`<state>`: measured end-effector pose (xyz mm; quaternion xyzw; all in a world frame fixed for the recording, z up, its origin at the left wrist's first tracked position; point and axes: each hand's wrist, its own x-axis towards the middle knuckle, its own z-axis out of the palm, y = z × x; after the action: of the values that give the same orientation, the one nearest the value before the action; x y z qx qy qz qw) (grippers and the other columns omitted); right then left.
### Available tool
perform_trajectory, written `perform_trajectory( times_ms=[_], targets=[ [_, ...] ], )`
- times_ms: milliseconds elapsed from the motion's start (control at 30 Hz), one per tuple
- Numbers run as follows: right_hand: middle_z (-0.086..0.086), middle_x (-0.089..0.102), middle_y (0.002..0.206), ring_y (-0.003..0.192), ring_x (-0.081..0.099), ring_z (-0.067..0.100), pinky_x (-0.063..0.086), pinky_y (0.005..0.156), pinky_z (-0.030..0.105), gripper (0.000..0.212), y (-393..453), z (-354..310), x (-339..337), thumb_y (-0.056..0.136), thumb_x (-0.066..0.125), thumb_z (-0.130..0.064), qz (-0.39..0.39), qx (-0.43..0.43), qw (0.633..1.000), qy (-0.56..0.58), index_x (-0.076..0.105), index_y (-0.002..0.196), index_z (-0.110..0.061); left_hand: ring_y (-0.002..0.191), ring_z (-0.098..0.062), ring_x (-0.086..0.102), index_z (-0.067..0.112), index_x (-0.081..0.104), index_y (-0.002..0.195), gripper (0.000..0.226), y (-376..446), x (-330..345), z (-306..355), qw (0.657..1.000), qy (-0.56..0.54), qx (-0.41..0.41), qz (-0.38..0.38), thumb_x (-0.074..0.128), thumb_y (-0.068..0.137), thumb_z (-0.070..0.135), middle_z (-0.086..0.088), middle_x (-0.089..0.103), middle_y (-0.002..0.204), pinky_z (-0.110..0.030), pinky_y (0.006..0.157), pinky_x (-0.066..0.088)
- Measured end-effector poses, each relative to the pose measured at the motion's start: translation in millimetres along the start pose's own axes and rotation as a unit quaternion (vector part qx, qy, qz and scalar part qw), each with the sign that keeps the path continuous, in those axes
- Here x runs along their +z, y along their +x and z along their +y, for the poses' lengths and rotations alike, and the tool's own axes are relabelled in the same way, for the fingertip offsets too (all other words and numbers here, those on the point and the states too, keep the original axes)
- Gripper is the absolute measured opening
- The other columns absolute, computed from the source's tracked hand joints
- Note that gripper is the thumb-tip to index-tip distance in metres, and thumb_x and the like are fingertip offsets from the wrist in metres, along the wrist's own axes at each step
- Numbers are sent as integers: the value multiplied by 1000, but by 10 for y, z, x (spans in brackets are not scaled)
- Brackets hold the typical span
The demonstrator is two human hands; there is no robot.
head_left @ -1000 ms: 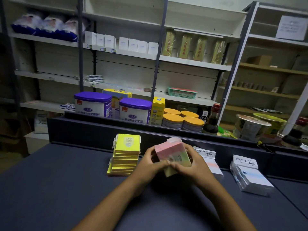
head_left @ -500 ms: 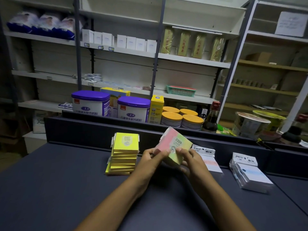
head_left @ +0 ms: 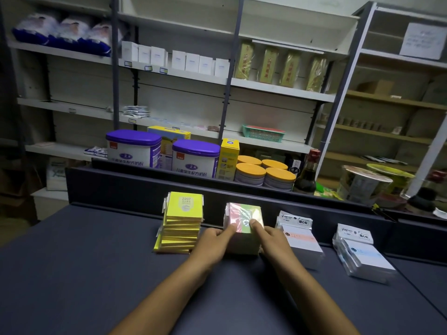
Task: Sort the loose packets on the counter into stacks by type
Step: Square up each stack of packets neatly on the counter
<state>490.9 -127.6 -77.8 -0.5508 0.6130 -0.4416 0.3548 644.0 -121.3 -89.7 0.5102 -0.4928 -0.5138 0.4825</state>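
Observation:
A stack of pink-and-green packets (head_left: 243,215) stands on the dark counter (head_left: 84,267) between my hands. My left hand (head_left: 212,245) grips its left side, thumb on top. My right hand (head_left: 272,240) grips its right side, thumb on the top packet. To the left sits a tall stack of yellow packets (head_left: 182,223). To the right lies a stack of white packets with a pink stripe (head_left: 301,238), and farther right a stack of white packets with a blue stripe (head_left: 362,252).
A raised dark ledge (head_left: 135,187) runs behind the stacks. Beyond it stand two purple-lidded tins (head_left: 134,148), a yellow box (head_left: 229,155), orange-lidded jars (head_left: 263,175), a dark bottle (head_left: 307,175) and foil bowls (head_left: 362,182). Shelves fill the back wall.
The pink-and-green stack was held up and tilted in both hands; now it rests flat on the counter between the yellow and pink-striped stacks, both hands still on it.

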Motion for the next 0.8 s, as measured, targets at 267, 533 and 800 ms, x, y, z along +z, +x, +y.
perform_trajectory(
  times_ms=[267,533,800],
  targets=[
    [13,70,91,106,60,32,48,94,42,68,50,-5,31,95,44,-63,40,-19,988,-145,71,91,-1,65,-8,56,2,75,101,52,46,-31,-22,999,43,4,19,57,93,50,2,68,78,-25,68,43],
    [5,66,94,106,59,32,43,100,46,56,8,-12,71,98,41,-58,83,-55,976,-195,66,105,-9,61,-9,55,5,78,87,58,44,-47,-31,996,77,25,40,57,89,59,6,62,63,-27,69,44],
    [10,64,123,119,53,28,40,104,47,58,-89,-34,77,100,38,-56,109,-108,971,-184,53,130,-8,64,-19,45,6,60,64,61,-135,-114,7,992,114,60,6,55,88,62,-13,50,62,-34,70,43]
  ],
)
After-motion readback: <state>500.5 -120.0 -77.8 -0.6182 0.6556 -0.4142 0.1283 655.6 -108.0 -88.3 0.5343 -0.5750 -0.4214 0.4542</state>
